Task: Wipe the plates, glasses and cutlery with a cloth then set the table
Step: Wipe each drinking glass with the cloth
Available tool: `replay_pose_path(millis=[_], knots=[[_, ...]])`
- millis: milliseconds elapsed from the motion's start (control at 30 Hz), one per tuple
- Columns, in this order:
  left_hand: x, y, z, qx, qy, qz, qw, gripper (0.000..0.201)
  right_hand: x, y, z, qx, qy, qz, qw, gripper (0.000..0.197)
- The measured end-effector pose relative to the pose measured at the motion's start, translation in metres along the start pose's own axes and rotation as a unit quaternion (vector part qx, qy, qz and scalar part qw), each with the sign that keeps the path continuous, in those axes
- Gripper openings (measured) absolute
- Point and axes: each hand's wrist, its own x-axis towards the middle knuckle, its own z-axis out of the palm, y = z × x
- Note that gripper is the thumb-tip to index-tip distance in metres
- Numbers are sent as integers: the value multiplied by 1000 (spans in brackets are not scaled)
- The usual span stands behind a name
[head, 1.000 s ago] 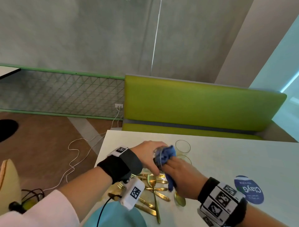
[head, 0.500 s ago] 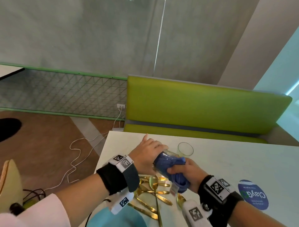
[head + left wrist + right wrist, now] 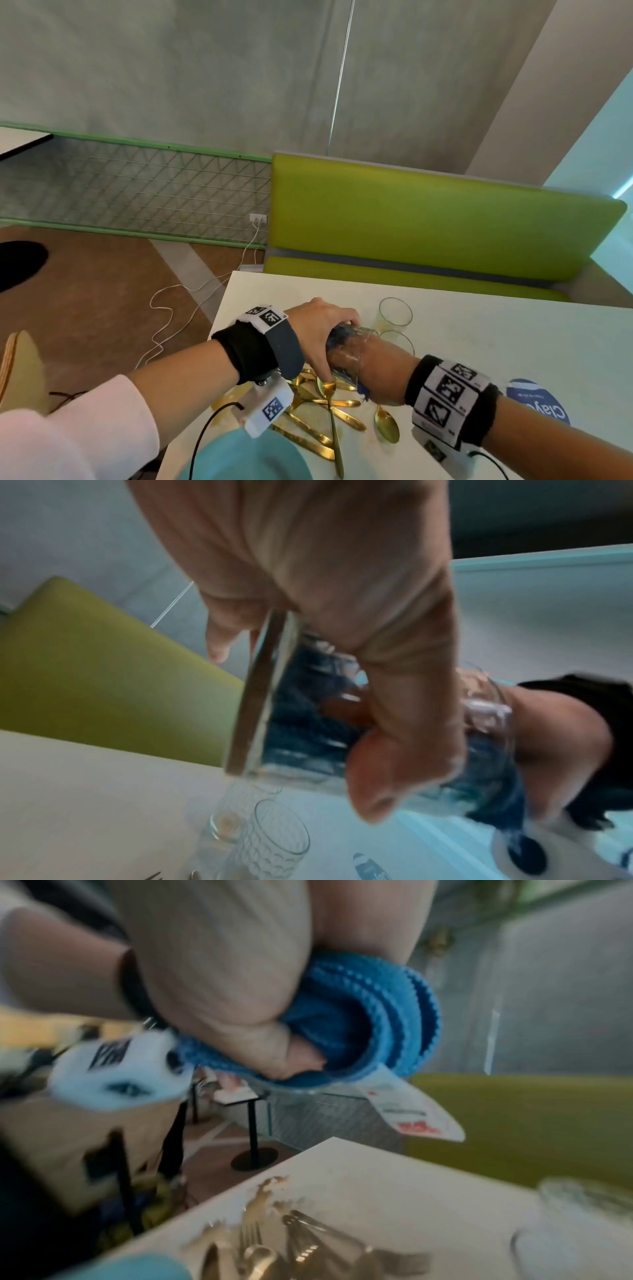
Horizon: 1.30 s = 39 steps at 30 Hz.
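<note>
My left hand (image 3: 320, 330) grips a clear drinking glass (image 3: 346, 349) held on its side above the white table (image 3: 496, 339). My right hand (image 3: 375, 366) reaches into the glass's mouth and holds a blue cloth (image 3: 369, 1015) bunched inside it. Through the glass wall (image 3: 308, 718) in the left wrist view the cloth shows dark blue. A white care label (image 3: 411, 1110) hangs from the cloth. Gold cutlery (image 3: 329, 407), spoons and forks, lies in a loose pile under both hands.
Two more empty glasses (image 3: 395, 311) stand just beyond my hands. A turquoise plate (image 3: 246, 459) lies at the near table edge. A blue round sticker (image 3: 544, 404) marks the table on the right. A green bench (image 3: 428, 219) runs behind the table.
The glass has turned onto its side with its mouth toward my right hand. My right hand has pushed the blue cloth deeper inside it, where earlier the cloth was bunched at the rim.
</note>
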Motion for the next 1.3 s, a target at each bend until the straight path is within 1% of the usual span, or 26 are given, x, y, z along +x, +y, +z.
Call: replay_pose_path(millis=[100, 133, 167, 200, 233, 300, 333, 367, 400, 467, 500, 533, 567, 667, 733, 767, 833, 900, 933, 967, 1000, 1067, 1133, 1167, 1267, 1300], knots=[[0, -3, 11, 36, 35, 1, 999, 73, 4, 0, -5, 128, 10, 23, 991, 55], [0, -6, 14, 47, 50, 10, 998, 74, 3, 1, -8, 210, 2, 41, 977, 50], [0, -9, 17, 64, 72, 25, 995, 77, 2, 3, -11, 311, -8, 69, 948, 43], [0, -12, 21, 91, 107, 47, 989, 79, 0, 3, -13, 429, 5, 97, 898, 35], [2, -15, 24, 117, 154, 78, 978, 79, 0, 4, -12, 547, 21, 122, 828, 31], [5, -20, 28, 148, 234, 124, 953, 75, 2, 3, -8, 737, 68, 155, 655, 29], [6, -22, 29, 154, 257, 138, 944, 73, 5, 3, -5, 768, 83, 157, 615, 29], [8, -27, 31, 154, 260, 145, 942, 74, 7, 4, -1, 763, 84, 157, 622, 30], [7, -27, 30, 149, 242, 141, 948, 75, 6, 2, -1, 723, 62, 158, 670, 29], [7, -27, 30, 120, 169, 100, 973, 79, 7, 3, -2, 484, -9, 130, 865, 25], [8, -27, 29, 96, 123, 77, 985, 80, 9, 6, 2, 361, -22, 91, 928, 29], [9, -27, 28, 62, 66, 50, 995, 78, 12, 9, 10, 259, -12, 41, 965, 34], [11, -27, 29, 23, 19, 32, 999, 76, 13, 8, 13, 172, 13, -3, 985, 34], [15, -31, 26, -61, -43, -10, 997, 74, 21, 8, 33, 9, 38, 3, 999, 39], [18, -40, 25, -76, -50, -31, 995, 74, 26, 9, 39, -66, 70, -12, 995, 24], [19, -45, 26, -84, -44, -40, 995, 74, 26, 10, 38, -109, 72, -7, 991, 24], [21, -60, 30, -122, -24, -72, 990, 75, 29, 16, 42, -125, 63, 10, 990, 53], [20, -80, 38, -183, 2, -108, 977, 79, 27, 23, 36, -101, 75, 82, 989, 68], [19, -88, 42, -201, 18, -123, 972, 81, 26, 30, 34, -87, 115, 99, 985, 68], [18, -98, 47, -208, 38, -141, 967, 83, 24, 37, 28, -46, 140, 124, 981, 63], [17, -103, 50, -216, 58, -160, 961, 87, 24, 45, 19, 19, 130, 161, 978, 56], [16, -112, 55, -244, 102, -185, 946, 106, 25, 66, 14, 150, 146, 230, 950, 41], [19, -119, 60, -265, 144, -201, 932, 124, 30, 81, 12, 307, 120, 317, 889, 29], [21, -123, 63, -263, 167, -217, 925, 122, 31, 86, 14, 387, 130, 346, 845, 26], [31, -137, 73, -269, 245, -267, 892, 105, 32, 95, 24, 627, 198, 377, 652, 20], [36, -144, 76, -277, 272, -282, 877, 102, 32, 96, 26, 670, 205, 374, 607, 22]])
